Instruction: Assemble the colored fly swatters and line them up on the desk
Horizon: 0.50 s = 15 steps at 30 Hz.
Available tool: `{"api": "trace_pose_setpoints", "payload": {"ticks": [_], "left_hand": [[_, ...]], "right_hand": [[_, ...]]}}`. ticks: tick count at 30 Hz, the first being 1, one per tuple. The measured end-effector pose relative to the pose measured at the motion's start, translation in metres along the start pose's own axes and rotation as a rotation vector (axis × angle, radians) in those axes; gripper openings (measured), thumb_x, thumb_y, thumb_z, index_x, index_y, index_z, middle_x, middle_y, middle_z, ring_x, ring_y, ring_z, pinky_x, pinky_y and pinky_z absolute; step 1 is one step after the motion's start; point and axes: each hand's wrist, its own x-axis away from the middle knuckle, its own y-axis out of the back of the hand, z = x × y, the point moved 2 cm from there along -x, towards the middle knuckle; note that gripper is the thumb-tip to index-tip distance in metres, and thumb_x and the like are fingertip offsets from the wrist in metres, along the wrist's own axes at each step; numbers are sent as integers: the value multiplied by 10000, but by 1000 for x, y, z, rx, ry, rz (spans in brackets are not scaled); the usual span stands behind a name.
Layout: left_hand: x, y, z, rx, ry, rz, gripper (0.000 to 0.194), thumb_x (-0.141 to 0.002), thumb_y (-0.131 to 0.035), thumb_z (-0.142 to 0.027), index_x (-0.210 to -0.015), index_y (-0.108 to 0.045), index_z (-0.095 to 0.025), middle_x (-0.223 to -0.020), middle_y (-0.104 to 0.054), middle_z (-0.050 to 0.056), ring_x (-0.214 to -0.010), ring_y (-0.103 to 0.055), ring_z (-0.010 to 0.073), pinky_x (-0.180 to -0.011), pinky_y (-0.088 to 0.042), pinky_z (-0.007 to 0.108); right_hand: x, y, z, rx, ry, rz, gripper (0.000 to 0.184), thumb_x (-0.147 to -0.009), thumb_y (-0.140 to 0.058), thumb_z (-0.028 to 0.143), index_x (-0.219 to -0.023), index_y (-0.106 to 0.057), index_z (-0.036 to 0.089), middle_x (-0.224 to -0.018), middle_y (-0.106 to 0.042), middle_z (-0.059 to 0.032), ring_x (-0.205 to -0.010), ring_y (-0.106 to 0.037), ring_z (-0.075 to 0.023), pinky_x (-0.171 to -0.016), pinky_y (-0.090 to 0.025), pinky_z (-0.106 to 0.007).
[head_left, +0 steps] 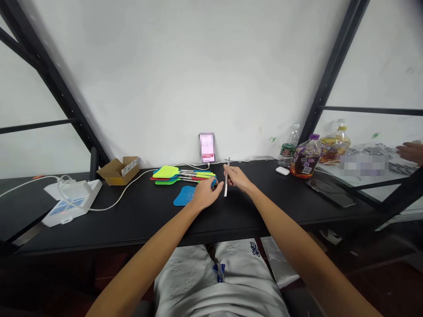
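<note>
My left hand (205,192) is closed around the neck of a blue fly swatter head (184,195) that lies flat on the black table (139,215). My right hand (235,177) pinches a thin silver metal rod (226,178), held nearly upright just to the right of the left hand. Behind the hands lies a pile of assembled swatters (178,174) in yellow-green, red, green and blue, with their silver handles pointing right.
A phone (207,147) leans on the wall, charging by a white cable. A cardboard box (119,170) and a white power strip (71,200) sit at left. Bottles (306,157), a white earbud case (282,171) and a dark phone (330,192) are at right. Another person's hand (410,152) shows at far right.
</note>
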Motion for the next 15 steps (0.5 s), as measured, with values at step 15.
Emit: {"api": "trace_pose_setpoints", "payload": {"ticks": [15], "left_hand": [[-12, 11, 41, -41, -2, -63, 243, -977, -499, -295, -1134, -658, -198, -1038, -671, 98, -1026, -609, 259, -930, -469, 381]], "right_hand": [[1, 22, 10, 415, 282, -187, 450, -931, -487, 521, -617, -551, 205, -582, -497, 18, -605, -455, -147, -578, -315, -255]]}}
